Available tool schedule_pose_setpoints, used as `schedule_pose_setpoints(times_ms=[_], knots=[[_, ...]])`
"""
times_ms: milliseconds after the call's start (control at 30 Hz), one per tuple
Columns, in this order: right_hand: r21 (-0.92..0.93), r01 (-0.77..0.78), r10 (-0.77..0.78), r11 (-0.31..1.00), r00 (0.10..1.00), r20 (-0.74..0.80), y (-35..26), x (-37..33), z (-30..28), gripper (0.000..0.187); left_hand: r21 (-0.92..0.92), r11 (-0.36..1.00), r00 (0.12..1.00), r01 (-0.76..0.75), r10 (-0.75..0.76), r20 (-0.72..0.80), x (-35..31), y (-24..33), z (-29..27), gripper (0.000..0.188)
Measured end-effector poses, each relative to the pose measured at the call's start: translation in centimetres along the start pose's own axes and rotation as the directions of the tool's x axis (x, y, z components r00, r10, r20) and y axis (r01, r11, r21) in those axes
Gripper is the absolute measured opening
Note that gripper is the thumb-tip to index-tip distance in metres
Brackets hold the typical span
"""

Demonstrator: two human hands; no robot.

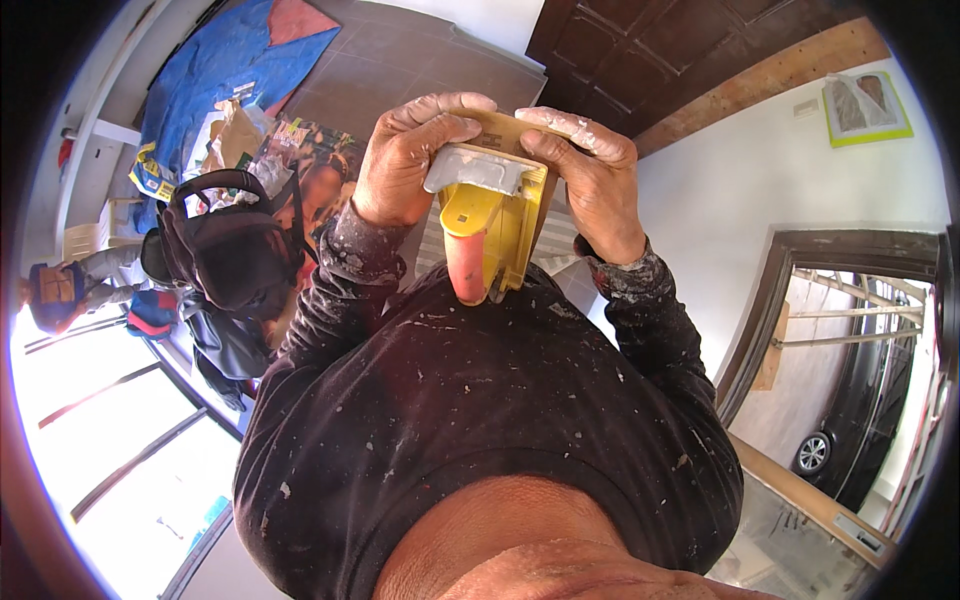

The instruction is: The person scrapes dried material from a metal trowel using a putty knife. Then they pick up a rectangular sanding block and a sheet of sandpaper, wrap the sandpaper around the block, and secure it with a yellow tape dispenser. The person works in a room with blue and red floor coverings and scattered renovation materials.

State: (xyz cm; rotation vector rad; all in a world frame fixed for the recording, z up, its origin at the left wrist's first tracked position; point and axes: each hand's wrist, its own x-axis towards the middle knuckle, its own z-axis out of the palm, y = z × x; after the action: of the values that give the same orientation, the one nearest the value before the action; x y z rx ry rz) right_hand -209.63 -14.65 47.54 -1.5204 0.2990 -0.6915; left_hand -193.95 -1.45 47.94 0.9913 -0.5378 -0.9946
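Observation:
Held up before my chest is a yellow hand sander with a red grip and a grey clamp plate across its upper end. A brownish sheet, apparently sandpaper, lies along the sander's back and shows past its top edge. My left hand is closed on the upper left corner, thumb in front and fingers behind. On the upper right corner my right hand pinches the sheet and sander the same way. White dust or plaster coats the fingers of both hands. The sander's underside is hidden.
To the left stand a black backpack and a heap of bags and paper on a blue tarp. A dark panelled door is at the far side. On the right, a window opening with a dark frame shows a car outside.

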Motion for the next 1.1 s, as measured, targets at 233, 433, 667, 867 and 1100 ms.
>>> schedule_pose_setpoints(times_ms=[233,433,667,867,1100], knots=[[-0.071,0.065,-0.062,0.995,0.997,0.042,0.1,0.0,-0.1,0.018,-0.061,0.998,1.0,0.012,-0.01,0.025,0.0,-0.3,-0.4,0.02],[-0.148,0.158,-0.142,0.976,0.983,0.114,0.2,-0.1,-0.6,0.02,-0.046,0.999,0.998,0.027,-0.024,0.064,-0.3,-0.1,0.0,0.019],[0.046,-0.036,0.028,0.998,0.986,0.165,-1.1,-0.1,-1.7,0.022,0.071,0.997,0.999,0.04,-0.041,0.007,-1.3,0.8,1.2,0.022],[-0.207,-0.098,0.146,0.973,0.963,0.228,-3.5,1.6,-2.1,0.031,0.17,0.985,1.0,0.012,-0.009,-0.021,-1.9,1.4,2.7,0.041],[-0.4,-0.009,0.18,0.916,0.902,0.392,-3.6,3.6,-2.5,0.034,0.111,0.994,0.997,0.0,0.009,-0.076,-2.0,0.6,2.8,0.044]])
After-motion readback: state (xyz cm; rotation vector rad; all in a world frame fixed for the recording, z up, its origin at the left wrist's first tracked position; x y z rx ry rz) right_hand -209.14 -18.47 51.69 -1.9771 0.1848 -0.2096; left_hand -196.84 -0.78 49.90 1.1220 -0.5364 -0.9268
